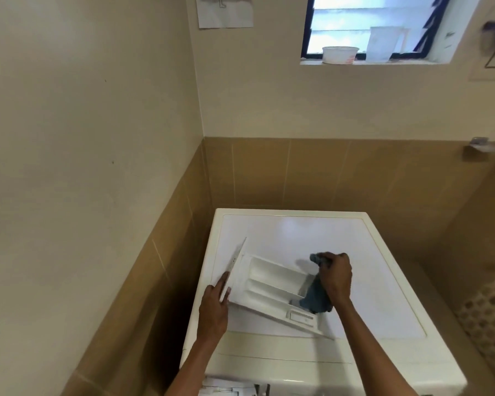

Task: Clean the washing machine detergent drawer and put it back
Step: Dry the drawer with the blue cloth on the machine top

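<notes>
The white detergent drawer (272, 284) lies on top of the white washing machine (369, 281), its front panel turned to the left and its compartments facing up. My left hand (213, 308) holds the front panel, fingers stretched along its outer face and thumb on the inner side. My right hand (335, 277) grips a blue-grey cloth (316, 298) and presses it into the drawer's right-hand end. Part of the cloth sticks out above my knuckles. At the bottom edge of the view the machine's front shows a dark opening (262, 390).
Tan tiled walls close in on the machine's left and back. A window with a white tub (340, 55) and a cup (383, 42) on its sill is high up. A patterned fabric (489, 312) hangs at the right. A paper (225, 11) is stuck on the wall.
</notes>
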### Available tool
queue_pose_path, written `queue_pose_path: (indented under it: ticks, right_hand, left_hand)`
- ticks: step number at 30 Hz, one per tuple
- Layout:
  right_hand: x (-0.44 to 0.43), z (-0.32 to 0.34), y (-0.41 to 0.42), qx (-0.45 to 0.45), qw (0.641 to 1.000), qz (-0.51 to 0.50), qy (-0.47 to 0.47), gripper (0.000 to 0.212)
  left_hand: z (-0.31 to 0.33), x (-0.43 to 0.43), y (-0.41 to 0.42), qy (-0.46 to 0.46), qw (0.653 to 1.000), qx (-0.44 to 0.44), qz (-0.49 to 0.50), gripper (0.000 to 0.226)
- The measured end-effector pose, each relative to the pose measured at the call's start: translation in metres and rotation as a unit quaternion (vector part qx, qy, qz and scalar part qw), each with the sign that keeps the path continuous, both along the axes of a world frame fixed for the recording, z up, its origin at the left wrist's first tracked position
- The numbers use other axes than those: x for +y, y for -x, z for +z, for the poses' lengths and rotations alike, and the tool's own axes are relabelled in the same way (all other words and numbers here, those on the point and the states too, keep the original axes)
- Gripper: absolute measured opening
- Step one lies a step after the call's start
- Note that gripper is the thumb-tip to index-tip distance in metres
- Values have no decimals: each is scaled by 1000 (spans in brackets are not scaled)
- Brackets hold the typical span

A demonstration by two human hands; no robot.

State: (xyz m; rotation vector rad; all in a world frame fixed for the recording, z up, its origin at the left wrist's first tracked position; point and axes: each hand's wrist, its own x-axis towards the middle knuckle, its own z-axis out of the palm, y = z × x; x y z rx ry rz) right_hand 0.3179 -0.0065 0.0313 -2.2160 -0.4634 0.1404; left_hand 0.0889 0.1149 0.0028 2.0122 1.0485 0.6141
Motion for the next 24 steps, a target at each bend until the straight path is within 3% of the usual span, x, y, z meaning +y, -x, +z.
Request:
queue_pose_path:
  ticks: [3, 5, 9, 13, 17, 20, 22, 24]
  right_hand:
    - [8, 32, 9, 29, 992, 9, -124, 25]
    - [14, 56, 10, 65, 979, 4, -193, 23]
    - [22, 86, -2, 196, 930, -20, -310, 18]
    - [13, 103, -14, 248, 919, -41, -304, 23]
    - [-8, 104, -20, 361, 908, 90, -193, 53]
    - [-21, 98, -19, 384, 897, 140, -170, 48]
    - [-25, 95, -16, 386, 889, 150, -195, 41]
    - [-28, 95, -8, 389, 879, 160, -225, 30]
  left_hand:
    - [14, 12, -7, -56, 996, -60, -21, 54]
    - [32, 21, -12, -123, 987, -94, -43, 49]
    - [78, 29, -20, -220, 959, -132, -117, 47]
    - [110, 27, -24, -306, 923, -86, -218, 47]
    - [121, 20, -30, -445, 856, -38, -261, 58]
    - [122, 22, -32, -470, 835, -17, -286, 78]
    - [123, 26, -30, -443, 850, -16, -285, 86]
    - [121, 29, -26, -367, 897, -23, -247, 88]
